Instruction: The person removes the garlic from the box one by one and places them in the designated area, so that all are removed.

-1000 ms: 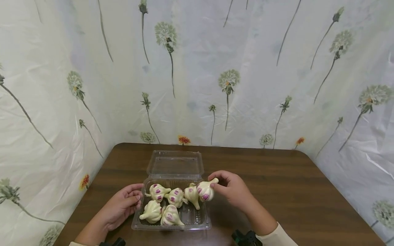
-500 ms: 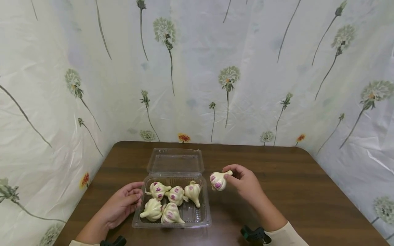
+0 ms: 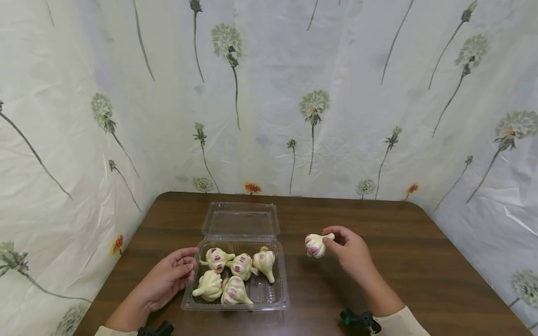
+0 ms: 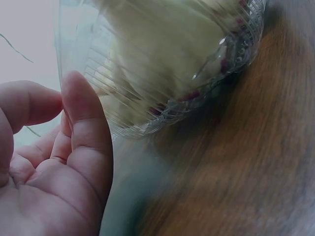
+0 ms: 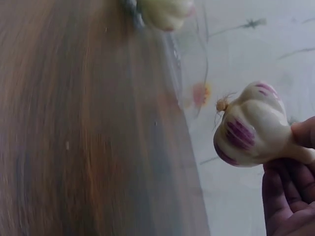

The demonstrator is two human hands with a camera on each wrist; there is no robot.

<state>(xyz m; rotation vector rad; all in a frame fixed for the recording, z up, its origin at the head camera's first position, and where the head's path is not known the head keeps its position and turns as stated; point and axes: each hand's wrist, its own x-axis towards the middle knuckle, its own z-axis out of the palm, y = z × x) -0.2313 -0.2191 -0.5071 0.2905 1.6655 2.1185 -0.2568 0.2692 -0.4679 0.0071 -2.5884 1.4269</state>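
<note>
In the head view my left hand (image 3: 168, 279) is at the left rim of a clear plastic clamshell container (image 3: 285, 284). The left wrist view has its thumb and index finger pinching the edge of the container's wall. Several garlic bulbs (image 3: 235, 292) with purple streaks lie in the base, and the lid (image 3: 240, 221) is flipped back. Right of the container, my right hand (image 3: 355, 254) holds one garlic bulb (image 3: 315, 245) by its stem above the table. Close up in the right wrist view, that bulb (image 5: 253, 130) points its root end away from the fingers.
Everything stands on a dark brown wooden table (image 3: 403, 261) with rounded far corners. A pale plastic sheet (image 3: 269, 112) printed with dandelions hangs behind it and along both sides. Dark straps (image 3: 360, 321) circle both wrists.
My right hand has carried the garlic bulb out from over the container's right end, away to the right. My left hand stays at the left rim, and the container has hardly moved.
</note>
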